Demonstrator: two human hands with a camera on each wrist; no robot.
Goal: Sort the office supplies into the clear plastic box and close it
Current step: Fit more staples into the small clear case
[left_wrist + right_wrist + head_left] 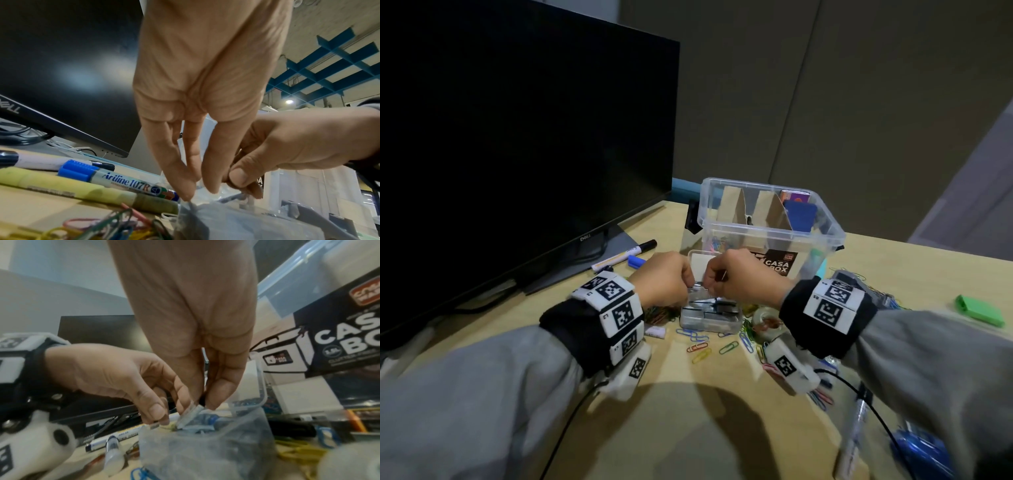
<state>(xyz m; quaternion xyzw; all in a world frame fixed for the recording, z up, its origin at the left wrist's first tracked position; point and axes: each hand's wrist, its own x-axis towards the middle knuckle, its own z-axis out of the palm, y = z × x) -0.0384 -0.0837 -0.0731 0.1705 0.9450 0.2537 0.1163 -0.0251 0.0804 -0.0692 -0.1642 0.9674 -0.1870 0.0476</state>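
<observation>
The big clear plastic box stands open at the back of the desk, with cardboard dividers and a few items inside. In front of it lies a small clear case holding black clips, its lid raised. My left hand and right hand meet just above this case. Both pinch a thin clear plastic piece at its top with fingertips and thumbs. In the left wrist view my left hand points down beside the right hand. What the plastic piece is stays unclear.
Coloured paper clips lie scattered around the case. Markers and a yellow highlighter rest at the left by the dark monitor. A tape roll, a green item and a pen sit to the right.
</observation>
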